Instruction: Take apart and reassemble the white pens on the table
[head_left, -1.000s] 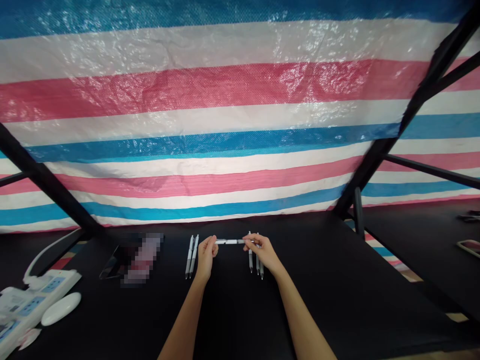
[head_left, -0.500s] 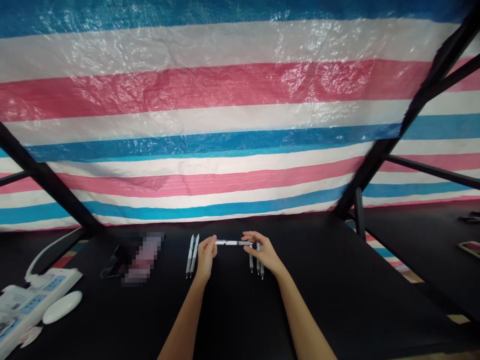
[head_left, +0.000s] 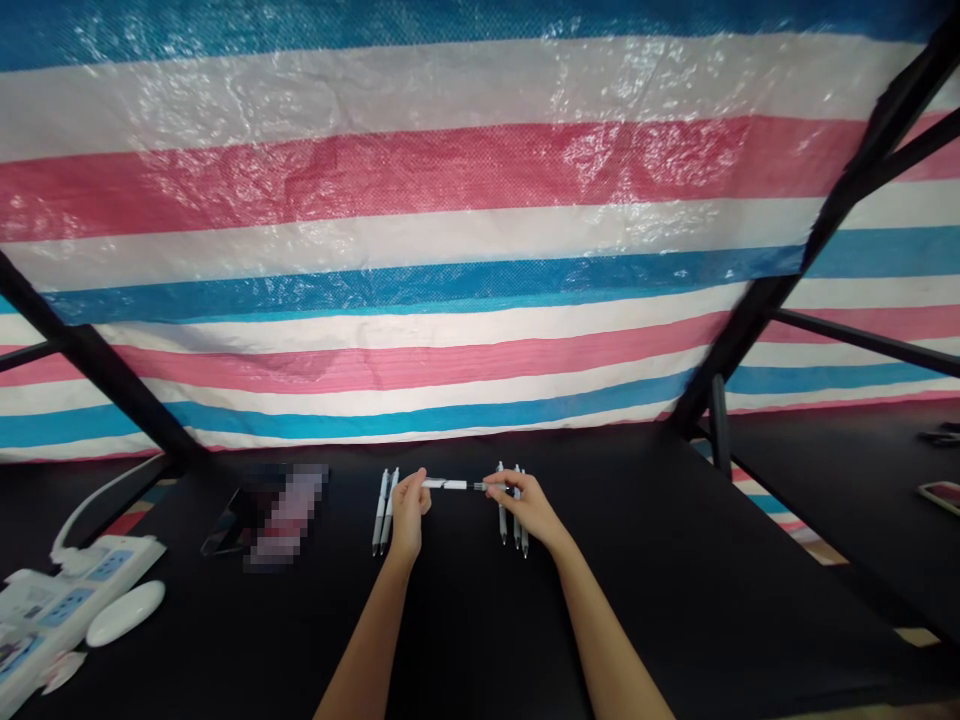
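White pen (head_left: 454, 485), one, held crosswise between the hands over the black tabletop (head_left: 465, 620): left hand (head_left: 409, 503) pinches the white barrel; right hand (head_left: 523, 497) pinches the grey grip (head_left: 478, 487), a dark stretch showing between. Paired pens (head_left: 380, 515), two, lying left of the left hand. Further pens (head_left: 503, 520), three, partly hidden by the right hand.

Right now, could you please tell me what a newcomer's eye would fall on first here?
Probably the red, white and blue striped sheet filling the upper view. Next, low in the middle, the left hand and right hand hold a pen between them over the black table. A white power strip lies at the lower left.
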